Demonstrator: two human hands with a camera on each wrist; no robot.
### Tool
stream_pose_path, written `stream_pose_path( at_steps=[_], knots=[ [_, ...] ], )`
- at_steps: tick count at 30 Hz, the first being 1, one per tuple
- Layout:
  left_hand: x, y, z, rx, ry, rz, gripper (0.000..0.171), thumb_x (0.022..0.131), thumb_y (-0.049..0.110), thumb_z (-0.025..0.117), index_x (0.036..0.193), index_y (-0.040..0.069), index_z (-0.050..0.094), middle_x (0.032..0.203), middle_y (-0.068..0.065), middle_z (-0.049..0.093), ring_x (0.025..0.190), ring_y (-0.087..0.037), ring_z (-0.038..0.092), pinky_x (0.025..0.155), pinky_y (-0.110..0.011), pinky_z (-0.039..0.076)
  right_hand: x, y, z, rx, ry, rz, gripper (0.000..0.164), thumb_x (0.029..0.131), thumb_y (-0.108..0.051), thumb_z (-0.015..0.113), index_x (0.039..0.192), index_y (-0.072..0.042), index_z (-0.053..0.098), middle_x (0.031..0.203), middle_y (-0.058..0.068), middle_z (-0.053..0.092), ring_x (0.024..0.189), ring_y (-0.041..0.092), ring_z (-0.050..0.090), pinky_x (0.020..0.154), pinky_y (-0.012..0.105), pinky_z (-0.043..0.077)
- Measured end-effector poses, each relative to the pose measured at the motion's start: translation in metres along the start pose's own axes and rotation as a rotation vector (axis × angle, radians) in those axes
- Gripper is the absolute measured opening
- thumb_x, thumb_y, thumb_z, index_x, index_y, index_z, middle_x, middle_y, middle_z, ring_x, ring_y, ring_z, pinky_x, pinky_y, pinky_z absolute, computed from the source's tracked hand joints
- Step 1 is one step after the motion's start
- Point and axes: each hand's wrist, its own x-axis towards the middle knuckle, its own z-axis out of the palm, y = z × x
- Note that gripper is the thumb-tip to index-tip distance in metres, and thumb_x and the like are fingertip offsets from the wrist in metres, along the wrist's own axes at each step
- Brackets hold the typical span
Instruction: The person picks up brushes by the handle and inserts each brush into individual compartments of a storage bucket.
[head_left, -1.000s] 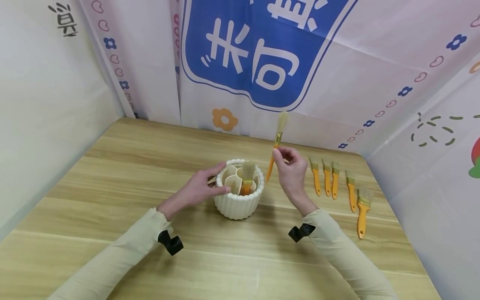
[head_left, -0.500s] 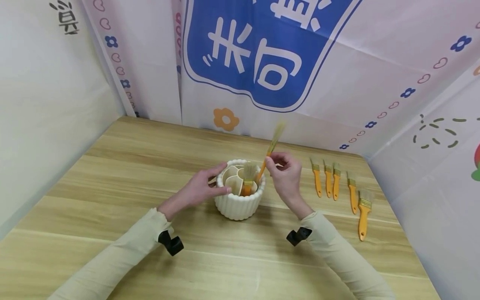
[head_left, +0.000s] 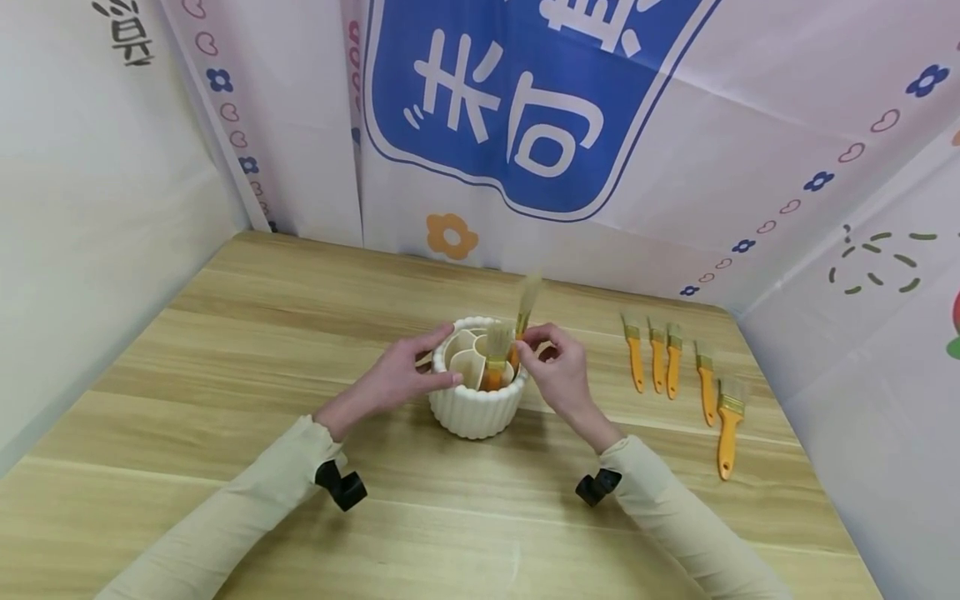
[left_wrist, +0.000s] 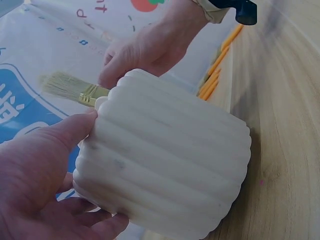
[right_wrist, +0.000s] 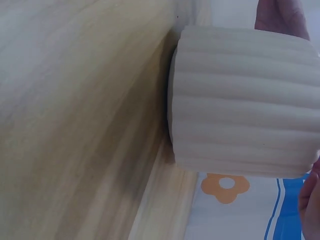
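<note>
A white ribbed pot point(head_left: 476, 414) with curved dividers inside stands upright on the wooden table. My left hand point(head_left: 397, 375) steadies it from the left, thumb at the near rim and fingers around the side. One flat paintbrush point(head_left: 498, 343) stands in the pot, bristles up. Over the right part of the rim, my right hand point(head_left: 558, 367) pinches a second paintbrush point(head_left: 527, 304) by its orange handle, bristles up and the handle's lower end hidden inside the pot. The right wrist view shows mostly the pot's ribbed wall point(right_wrist: 245, 105).
Several paintbrushes with orange handles, such as a narrow one point(head_left: 634, 358), lie in a slanting row to the right. The widest paintbrush point(head_left: 726, 433) lies nearest. A printed cloth backdrop point(head_left: 637, 242) rises behind the table point(head_left: 225, 350).
My right hand has moved left and down, bringing the paintbrush from beside the pot into its right part. The left hand has stayed on the pot.
</note>
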Motion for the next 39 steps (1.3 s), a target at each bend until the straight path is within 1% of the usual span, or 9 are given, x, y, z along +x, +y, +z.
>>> stream_pose_path(
  at_steps=[6,10,14,17,21,24,32,36,39],
  knots=[
    [0.000,0.000,0.001,-0.033,-0.004,0.009,0.081,0.083,0.025,0.070,0.147,0.006,0.024,0.156,-0.014,0.019,0.140,-0.034,0.027,0.109,-0.039,0.039,-0.004,0.003,0.000,-0.093,0.009,-0.071,0.007,0.079,-0.006,0.071,0.082,-0.002,0.067,0.080,0.012,0.066,0.077,0.015,0.052,0.058,0.018,0.039],
    [0.000,0.000,0.002,-0.031,0.001,0.012,0.081,0.083,0.024,0.070,0.147,0.006,0.024,0.156,-0.015,0.019,0.140,-0.035,0.027,0.108,-0.039,0.039,-0.006,0.002,-0.001,-0.131,0.007,-0.100,0.006,0.078,-0.007,0.072,0.081,-0.004,0.068,0.078,0.010,0.066,0.079,0.015,0.051,0.063,0.021,0.038],
    [0.000,0.001,0.002,-0.032,0.006,0.008,0.080,0.083,0.024,0.070,0.147,0.006,0.025,0.155,-0.015,0.019,0.141,-0.034,0.027,0.108,-0.038,0.039,-0.007,0.000,-0.002,-0.164,-0.003,-0.109,0.006,0.077,-0.008,0.072,0.081,-0.005,0.069,0.077,0.008,0.064,0.081,0.017,0.049,0.066,0.020,0.037],
    [0.000,0.002,0.002,-0.029,0.009,0.002,0.080,0.083,0.024,0.070,0.147,0.006,0.025,0.155,-0.014,0.020,0.141,-0.034,0.027,0.109,-0.038,0.039,-0.008,-0.002,-0.003,-0.201,-0.024,-0.084,0.009,0.077,-0.011,0.073,0.081,-0.004,0.069,0.083,0.009,0.062,0.087,0.019,0.048,0.072,0.023,0.036],
    [0.001,0.002,0.002,-0.020,0.006,0.003,0.080,0.084,0.024,0.070,0.147,0.006,0.025,0.156,-0.014,0.019,0.141,-0.034,0.027,0.109,-0.039,0.039,-0.008,-0.003,-0.005,-0.246,-0.073,-0.035,0.013,0.077,-0.013,0.074,0.081,-0.002,0.069,0.098,0.014,0.060,0.099,0.026,0.047,0.082,0.032,0.037],
    [0.000,0.001,0.002,-0.014,0.003,0.004,0.080,0.084,0.025,0.070,0.147,0.006,0.024,0.156,-0.014,0.019,0.141,-0.035,0.026,0.109,-0.040,0.039,-0.007,-0.005,-0.007,-0.274,-0.110,-0.011,0.014,0.078,-0.013,0.074,0.081,-0.001,0.068,0.105,0.016,0.060,0.105,0.030,0.047,0.086,0.037,0.039],
    [-0.001,0.001,0.002,-0.020,0.009,-0.008,0.081,0.083,0.026,0.071,0.147,0.009,0.025,0.156,-0.012,0.020,0.141,-0.034,0.027,0.110,-0.040,0.038,-0.005,-0.012,-0.010,-0.306,-0.192,0.088,0.016,0.080,-0.018,0.071,0.085,-0.003,0.069,0.111,0.013,0.060,0.110,0.029,0.047,0.086,0.039,0.042],
    [-0.001,0.001,0.003,-0.027,0.020,-0.016,0.080,0.082,0.025,0.071,0.147,0.010,0.026,0.156,-0.011,0.021,0.140,-0.033,0.028,0.110,-0.039,0.038,-0.004,-0.013,-0.011,-0.307,-0.204,0.106,0.017,0.079,-0.018,0.071,0.087,-0.003,0.068,0.109,0.013,0.060,0.109,0.029,0.047,0.088,0.045,0.044],
    [-0.002,0.001,0.004,-0.014,0.030,-0.018,0.081,0.082,0.026,0.071,0.147,0.011,0.026,0.156,-0.012,0.021,0.140,-0.034,0.029,0.110,-0.038,0.038,-0.004,-0.013,-0.012,-0.308,-0.208,0.107,0.017,0.079,-0.018,0.071,0.088,-0.003,0.068,0.107,0.013,0.060,0.107,0.028,0.048,0.089,0.047,0.044]
  ],
)
